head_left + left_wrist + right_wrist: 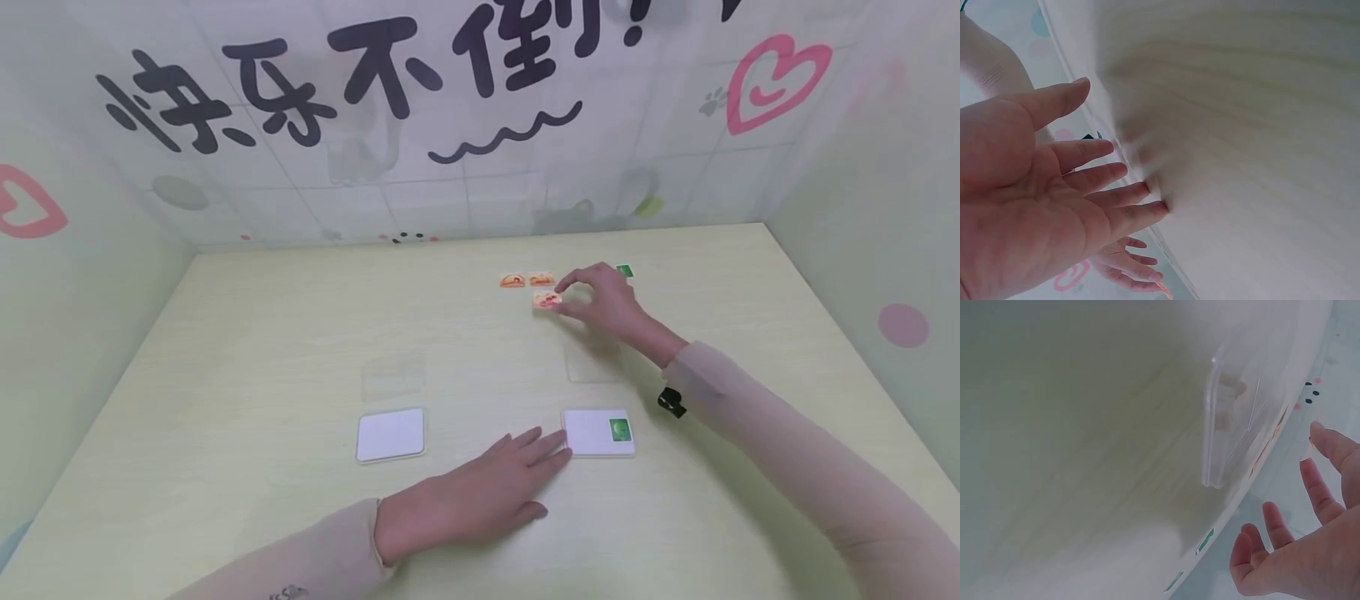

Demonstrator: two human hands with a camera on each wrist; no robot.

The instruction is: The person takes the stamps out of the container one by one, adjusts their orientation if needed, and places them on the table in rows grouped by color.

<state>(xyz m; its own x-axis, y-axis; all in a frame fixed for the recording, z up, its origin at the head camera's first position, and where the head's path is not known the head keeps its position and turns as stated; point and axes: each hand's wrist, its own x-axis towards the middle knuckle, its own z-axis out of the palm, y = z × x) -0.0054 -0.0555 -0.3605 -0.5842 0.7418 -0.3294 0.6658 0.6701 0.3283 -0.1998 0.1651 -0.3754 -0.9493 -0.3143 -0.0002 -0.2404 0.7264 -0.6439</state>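
Table [270, 350], pale and faintly streaked like wood grain, carries everything. The left hand [487, 483] lies with straight fingers, grasping nothing, its fingertips at the edge of a smooth white rectangle [585, 433]; only the left wrist view shows its palm. The right hand [606, 302] pinches a thin, orange-printed tile [546, 301], just nearer than two similar tiles [512, 281]. A clear, seemingly plastic piece [588, 367], faint from the head, shows its raised rim in the right wrist view. A small green square [620, 430] sits on the white rectangle.
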